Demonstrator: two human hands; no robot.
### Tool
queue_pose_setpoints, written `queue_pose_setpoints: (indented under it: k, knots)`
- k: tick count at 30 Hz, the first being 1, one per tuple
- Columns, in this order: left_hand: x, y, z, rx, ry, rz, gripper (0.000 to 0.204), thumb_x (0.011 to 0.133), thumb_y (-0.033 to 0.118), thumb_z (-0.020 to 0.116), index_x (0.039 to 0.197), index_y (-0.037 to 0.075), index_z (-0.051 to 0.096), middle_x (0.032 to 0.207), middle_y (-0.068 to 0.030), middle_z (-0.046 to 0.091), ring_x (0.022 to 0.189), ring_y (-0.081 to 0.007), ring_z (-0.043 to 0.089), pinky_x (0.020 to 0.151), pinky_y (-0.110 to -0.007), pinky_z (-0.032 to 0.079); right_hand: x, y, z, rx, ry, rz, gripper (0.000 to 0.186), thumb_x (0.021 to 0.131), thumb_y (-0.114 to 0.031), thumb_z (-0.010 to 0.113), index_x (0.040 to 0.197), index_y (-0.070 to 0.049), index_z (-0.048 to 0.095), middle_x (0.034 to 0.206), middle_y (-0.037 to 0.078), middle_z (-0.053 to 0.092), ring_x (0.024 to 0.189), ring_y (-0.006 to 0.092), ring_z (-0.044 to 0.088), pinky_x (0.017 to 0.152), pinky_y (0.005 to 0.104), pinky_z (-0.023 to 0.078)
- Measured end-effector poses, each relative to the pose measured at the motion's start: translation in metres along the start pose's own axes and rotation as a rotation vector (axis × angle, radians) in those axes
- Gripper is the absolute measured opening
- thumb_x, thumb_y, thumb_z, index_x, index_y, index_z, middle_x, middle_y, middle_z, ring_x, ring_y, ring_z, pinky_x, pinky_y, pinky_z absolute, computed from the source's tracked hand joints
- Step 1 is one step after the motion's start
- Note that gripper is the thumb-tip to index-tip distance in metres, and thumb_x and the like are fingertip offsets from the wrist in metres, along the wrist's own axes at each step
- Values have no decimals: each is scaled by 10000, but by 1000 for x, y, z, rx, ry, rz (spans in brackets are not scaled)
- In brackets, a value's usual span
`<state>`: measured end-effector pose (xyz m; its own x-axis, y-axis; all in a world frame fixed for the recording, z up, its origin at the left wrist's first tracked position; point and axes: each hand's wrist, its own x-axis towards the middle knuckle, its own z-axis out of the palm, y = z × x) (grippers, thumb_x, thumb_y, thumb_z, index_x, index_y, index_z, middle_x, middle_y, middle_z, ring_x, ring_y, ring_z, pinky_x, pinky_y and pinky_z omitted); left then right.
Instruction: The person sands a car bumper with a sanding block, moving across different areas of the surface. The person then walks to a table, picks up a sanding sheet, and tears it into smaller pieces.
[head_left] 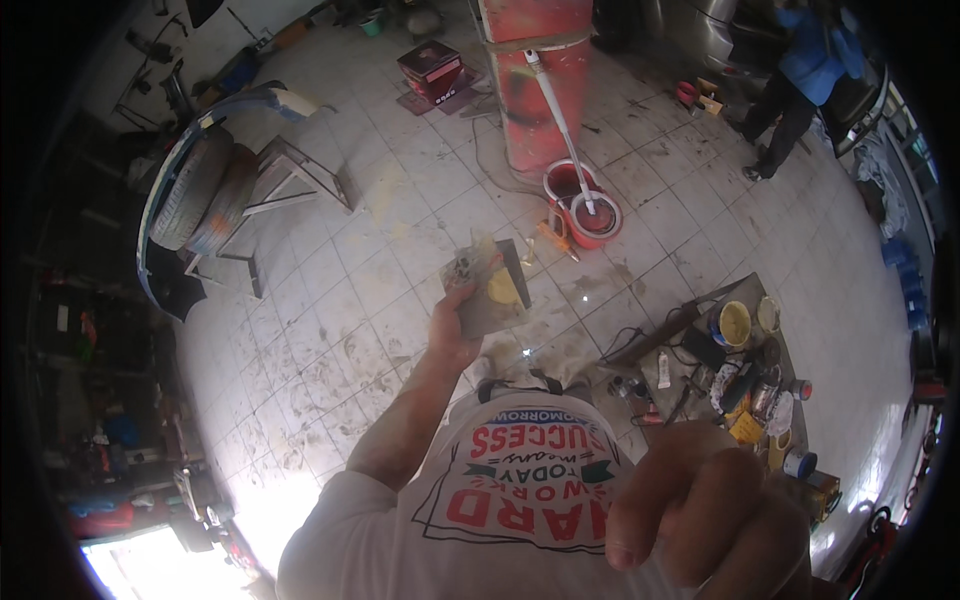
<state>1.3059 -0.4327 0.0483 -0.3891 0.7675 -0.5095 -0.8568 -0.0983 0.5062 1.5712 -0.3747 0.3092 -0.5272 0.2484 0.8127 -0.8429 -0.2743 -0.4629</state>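
Observation:
In front of my shirt, my left hand [458, 322] is closed on a flat grey putty board [492, 317]. A lump of yellow putty [503, 289] lies on the board. A stained, partly see-through piece [484, 256] rests along its far left edge; its kind is hard to make out. My right hand [705, 505] looms large and blurred at the lower right, close to the camera, with its fingers curled. Whatever it may hold is hidden.
At right, a low table [668, 405] carries a tin of yellow paste [733, 325] among tools. Ahead stand a red mop bucket [592, 222] and a red panel [545, 110]. Tyres [195, 190] lean at left. Another person in blue [812, 65] stands far right.

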Motion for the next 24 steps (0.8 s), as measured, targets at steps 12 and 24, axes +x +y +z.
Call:
queue_pose_setpoints:
  k: [12,24]
  knots:
    - [5,-2,-11,-78,19,2,469,1004,155,514,1451,22,456,1364,-162,609,1243,-337,612,1081,-511,497,19,17,-8,55,-11,32,254,1015,-292,601,938,-100,453,887,38,450,805,202,480,735,365,398]
    - [-27,91,-67,-129,11,50,468,1013,159,497,1446,-7,439,1380,-177,580,1243,-324,605,1065,-479,509,-9,216,-90,-763,749,498,321,1046,-349,573,1235,-94,520,1081,42,562,962,150,525,869,366,436]
